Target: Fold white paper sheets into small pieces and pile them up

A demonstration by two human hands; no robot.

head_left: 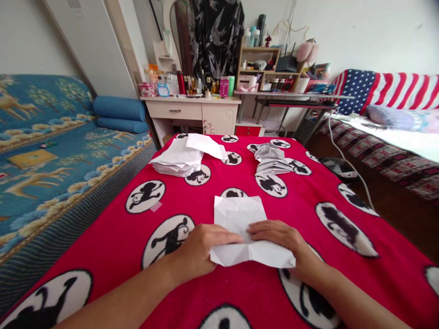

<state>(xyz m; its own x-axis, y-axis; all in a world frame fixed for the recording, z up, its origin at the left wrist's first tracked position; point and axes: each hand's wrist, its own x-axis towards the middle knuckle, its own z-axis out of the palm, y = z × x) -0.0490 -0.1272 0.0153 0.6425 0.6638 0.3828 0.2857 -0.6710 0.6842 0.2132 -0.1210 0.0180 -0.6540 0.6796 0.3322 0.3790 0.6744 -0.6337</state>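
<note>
A creased white sheet of paper [240,219] lies on the red cloth with black-and-white monkey medallions [308,214], its near edge folded up toward me. My left hand [202,251] rests on the sheet's near left part with fingers pressed flat on the fold. My right hand [277,237] presses the fold from the right, fingers stretched out and meeting the left fingertips near the sheet's middle. Neither hand lifts the paper.
A loose stack of white sheets [181,157] sits at the far left of the cloth. A pile of folded paper pieces [270,160] lies at the far right. A blue patterned sofa [51,151] stands left; a dresser [192,109] with bottles stands behind; a bed [394,132] lies right.
</note>
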